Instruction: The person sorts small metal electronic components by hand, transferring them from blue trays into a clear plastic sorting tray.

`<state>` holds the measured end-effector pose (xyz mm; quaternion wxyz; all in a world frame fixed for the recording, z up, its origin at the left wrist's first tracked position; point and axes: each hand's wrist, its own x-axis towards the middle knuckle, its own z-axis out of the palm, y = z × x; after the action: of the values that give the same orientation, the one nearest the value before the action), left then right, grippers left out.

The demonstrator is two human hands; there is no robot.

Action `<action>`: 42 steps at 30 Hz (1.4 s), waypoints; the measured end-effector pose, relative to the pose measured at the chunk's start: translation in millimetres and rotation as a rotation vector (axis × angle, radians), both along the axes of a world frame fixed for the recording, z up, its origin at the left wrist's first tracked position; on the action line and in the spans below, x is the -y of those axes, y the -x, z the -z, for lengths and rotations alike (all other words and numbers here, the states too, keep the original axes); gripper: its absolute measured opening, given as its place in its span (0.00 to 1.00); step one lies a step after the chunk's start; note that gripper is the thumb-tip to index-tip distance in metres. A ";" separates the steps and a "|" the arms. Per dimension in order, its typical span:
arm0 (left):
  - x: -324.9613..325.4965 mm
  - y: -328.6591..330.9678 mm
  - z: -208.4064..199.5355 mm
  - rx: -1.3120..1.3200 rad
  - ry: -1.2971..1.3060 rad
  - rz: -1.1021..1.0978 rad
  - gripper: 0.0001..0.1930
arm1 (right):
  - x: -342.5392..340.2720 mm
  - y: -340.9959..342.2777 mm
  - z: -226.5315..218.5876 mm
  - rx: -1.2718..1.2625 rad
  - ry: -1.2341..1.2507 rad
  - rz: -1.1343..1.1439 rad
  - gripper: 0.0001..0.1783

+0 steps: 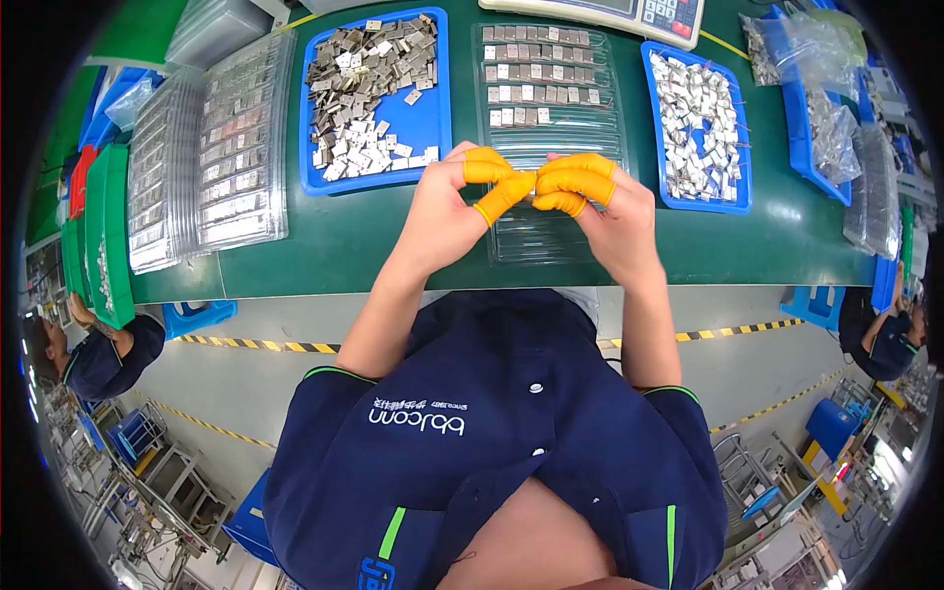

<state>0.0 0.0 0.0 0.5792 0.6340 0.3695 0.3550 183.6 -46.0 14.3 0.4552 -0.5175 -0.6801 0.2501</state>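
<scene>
Both hands wear yellow finger cots on thumb and fingers. My left hand (447,211) and my right hand (615,211) meet fingertip to fingertip, pinched together over a clear plastic tray (536,248). Whatever sits between the fingertips is too small and covered to name. Rows of small metal-and-white parts (539,74) fill the tray's far slots; its nearer slots show no parts. To the left, a blue tray (444,108) carries a heap of small flat silver pieces (369,69). On the right, another blue tray (661,192) holds many small white pieces with thin wires (698,128).
Stacked clear trays (162,177) stand at the left beside a green bin (116,236). A scale (639,15) sits at the far edge. Plastic bags (831,128) lie over a blue bin (801,118) at the right. Other people work at both sides.
</scene>
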 end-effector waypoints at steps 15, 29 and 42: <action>-9.0 -10.3 2.0 0.064 0.173 -0.035 0.04 | -11.4 9.5 -0.3 0.040 -0.044 0.129 0.11; -29.8 28.8 -5.9 -0.226 -0.105 -0.372 0.12 | -50.7 -35.7 40.0 0.610 -0.060 0.214 0.09; -52.7 52.0 4.9 -0.830 -0.484 -0.474 0.10 | -48.6 -59.0 23.5 0.609 -0.084 0.324 0.18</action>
<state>-52.0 52.7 -4.9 0.1255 0.7357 0.6082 0.2705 242.6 2.6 -9.2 0.2860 -0.6505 -0.7034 -0.0196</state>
